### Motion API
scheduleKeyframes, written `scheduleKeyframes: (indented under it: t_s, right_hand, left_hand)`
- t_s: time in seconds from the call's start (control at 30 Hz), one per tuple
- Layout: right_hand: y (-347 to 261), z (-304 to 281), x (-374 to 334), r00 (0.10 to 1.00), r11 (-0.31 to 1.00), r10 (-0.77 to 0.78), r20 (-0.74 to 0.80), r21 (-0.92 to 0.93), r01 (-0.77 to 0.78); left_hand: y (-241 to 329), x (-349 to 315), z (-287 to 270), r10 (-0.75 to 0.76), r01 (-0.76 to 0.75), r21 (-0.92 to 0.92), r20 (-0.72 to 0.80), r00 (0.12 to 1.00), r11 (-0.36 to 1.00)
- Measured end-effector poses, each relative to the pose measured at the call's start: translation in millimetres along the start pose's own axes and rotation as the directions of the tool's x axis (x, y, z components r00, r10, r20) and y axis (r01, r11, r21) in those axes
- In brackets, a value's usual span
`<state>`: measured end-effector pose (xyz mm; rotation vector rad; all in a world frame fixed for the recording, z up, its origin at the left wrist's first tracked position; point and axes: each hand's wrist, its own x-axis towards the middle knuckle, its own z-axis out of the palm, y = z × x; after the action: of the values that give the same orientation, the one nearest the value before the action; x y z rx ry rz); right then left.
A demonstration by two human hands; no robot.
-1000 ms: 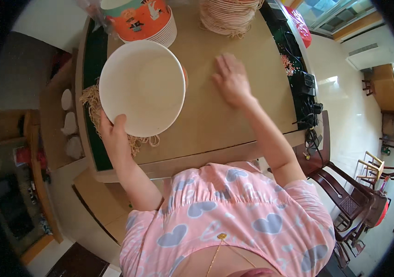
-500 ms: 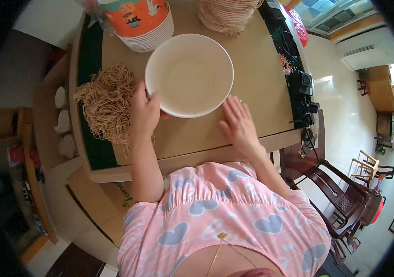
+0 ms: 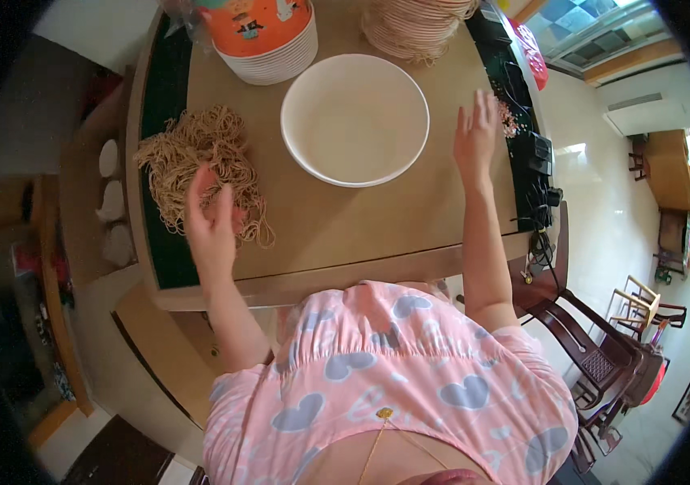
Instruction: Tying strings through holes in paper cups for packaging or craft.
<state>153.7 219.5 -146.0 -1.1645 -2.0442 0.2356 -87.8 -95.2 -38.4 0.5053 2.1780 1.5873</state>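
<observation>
A white round paper tub with a wide rim stands on the brown table top, its inside showing plain white. No hand touches it. To its left lies a tangled heap of thin tan string. My left hand is over the near edge of this heap with fingers apart; whether they touch the strands I cannot tell. Right of the tub, my right hand is raised over the table, fingers stretched out and holding nothing. It is nearest a scatter of small pink and white bits.
A stack of orange printed paper tubs stands at the back left. Behind the white tub is a round stack wound with tan strands. Black adapters and cables line the right edge. Wooden chairs stand beyond it.
My left hand has let go of the white tub and moved left to the string heap. My right hand has moved right and farther away. The tub appears slightly farther right in view.
</observation>
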Motion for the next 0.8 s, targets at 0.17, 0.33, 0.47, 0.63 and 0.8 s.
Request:
scheduleKeyframes:
  t_s: [0.17, 0.33, 0.47, 0.63, 0.8]
  right_hand:
    - [30, 10, -12, 0.983, 0.943, 0.117, 0.140, -0.325, -0.066]
    - [6, 1, -15, 1.000, 0.994, 0.009, 0.026, -0.108, -0.007]
    - [-18, -1, -41, 0.984, 0.992, -0.123, 0.133, -0.003, 0.124]
    - [-19, 1, -37, 0.990, 0.995, -0.075, 0.116, 0.073, 0.067]
    - [-16, 2, -35, 0.992, 0.993, -0.057, 0.110, 0.108, 0.045]
  left_hand:
    - [-30, -6, -34, -0.121, 0.126, 0.163, -0.044, 0.992, 0.978]
    - [-46, -11, -12, 0.199, -0.173, 0.401, -0.022, 0.980, 0.900]
    - [-54, -15, 6, 0.250, -0.248, 0.407, 0.050, 0.967, 0.879]
    - [-55, -14, 10, 0.229, -0.228, 0.477, 0.056, 0.972, 0.849]
    - [-64, -16, 6, 0.138, -0.197, 0.722, 0.141, 0.980, 0.663]
